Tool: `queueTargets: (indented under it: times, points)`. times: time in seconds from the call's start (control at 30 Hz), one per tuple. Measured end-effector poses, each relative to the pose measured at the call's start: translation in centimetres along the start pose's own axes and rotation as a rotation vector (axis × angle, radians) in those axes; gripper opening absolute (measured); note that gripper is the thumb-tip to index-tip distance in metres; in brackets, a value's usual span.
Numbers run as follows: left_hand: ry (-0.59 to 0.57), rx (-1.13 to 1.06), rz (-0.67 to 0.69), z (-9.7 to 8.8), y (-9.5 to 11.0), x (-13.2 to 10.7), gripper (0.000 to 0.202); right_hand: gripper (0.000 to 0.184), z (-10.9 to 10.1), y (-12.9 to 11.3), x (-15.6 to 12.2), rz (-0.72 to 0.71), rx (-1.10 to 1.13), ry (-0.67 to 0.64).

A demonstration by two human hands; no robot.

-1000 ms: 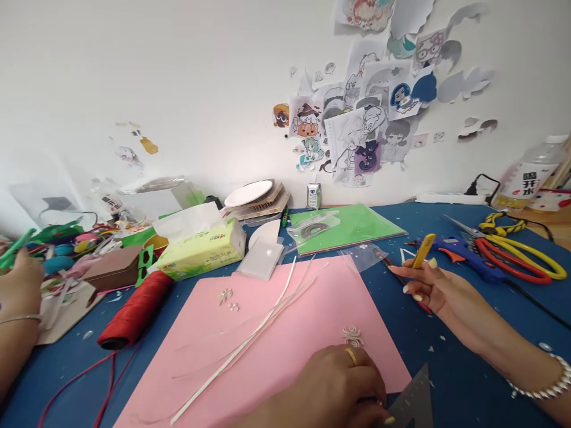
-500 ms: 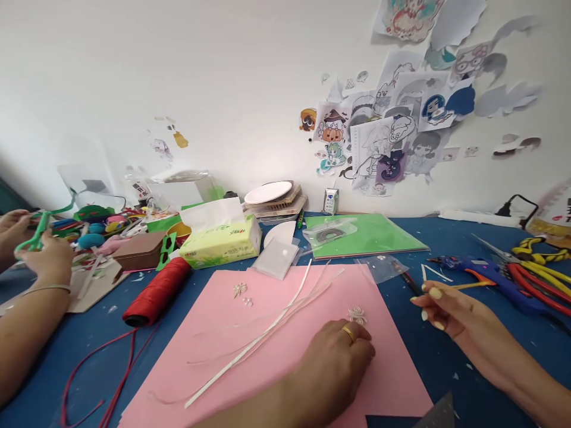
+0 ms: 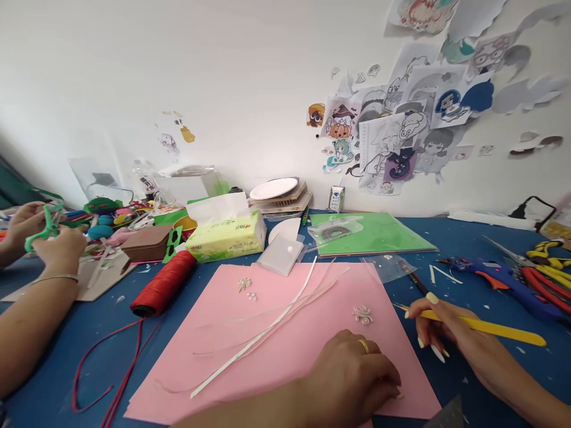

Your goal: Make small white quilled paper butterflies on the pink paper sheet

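Observation:
My left hand [image 3: 357,374], with a ring on one finger, rests over the near right part of the pink paper [image 3: 178,380]. Its fingers are curled down and their tips are mostly hidden. My right hand [image 3: 450,333] is closed around a slender yellow tool [image 3: 504,330] with a thin pointed tip, just past the paper's right edge. Between the hands, on the paper, sits a white curled scroll ornament [image 3: 362,315]. A second scroll ornament [image 3: 244,285] lies farther left beside small white beads [image 3: 252,296]. Long white paper strips [image 3: 254,339] cross the sheet's middle.
At far left, another person's hands [image 3: 62,244] hold green scissors [image 3: 50,226]. A red thread spool [image 3: 164,284], tissue pack [image 3: 227,236] and green sheet [image 3: 379,232] lie around the paper. A blue glue gun [image 3: 495,276] and red-handled pliers [image 3: 542,285] are right. A ruler corner [image 3: 448,413] shows below.
My left hand has shifted right and nearer, away from the scroll ornament. My right hand has turned, so the yellow tool now shows along its length. The view has swung slightly left.

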State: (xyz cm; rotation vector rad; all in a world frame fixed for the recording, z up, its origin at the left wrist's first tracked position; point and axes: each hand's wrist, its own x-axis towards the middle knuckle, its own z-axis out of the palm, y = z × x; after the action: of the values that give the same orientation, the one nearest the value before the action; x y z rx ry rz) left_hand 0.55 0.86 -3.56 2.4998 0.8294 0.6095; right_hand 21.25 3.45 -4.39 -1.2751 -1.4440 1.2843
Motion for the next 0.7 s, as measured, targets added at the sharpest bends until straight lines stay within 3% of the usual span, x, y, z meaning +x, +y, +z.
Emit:
queueTargets:
  times: [0.17, 0.3, 0.43, 0.5, 0.7]
  points:
    - [0.043, -0.022, -0.054, 0.1, -0.2, -0.1, 0.01, 0.049, -0.5, 0.3, -0.1, -0.045, -0.083, -0.046]
    - [0.077, -0.052, -0.16, -0.1, -0.4, 0.0, 0.009, 0.039, -0.6, 0.2, -0.3, -0.018, -0.219, -0.127]
    - [0.059, -0.057, -0.17, -0.4, -0.4, 0.2, 0.013, 0.035, 0.0, -0.6, -0.9, 0.006, -0.229, -0.12]
    - [0.046, -0.06, -0.194, -0.5, -0.4, 0.2, 0.015, 0.029, 0.3, -1.2, -1.3, -0.04, -0.233, -0.092]
    - [0.043, -0.103, -0.187, -0.6, -0.7, 0.2, 0.019, 0.028, 0.2, -2.2, -2.2, -0.186, -0.481, -0.181]
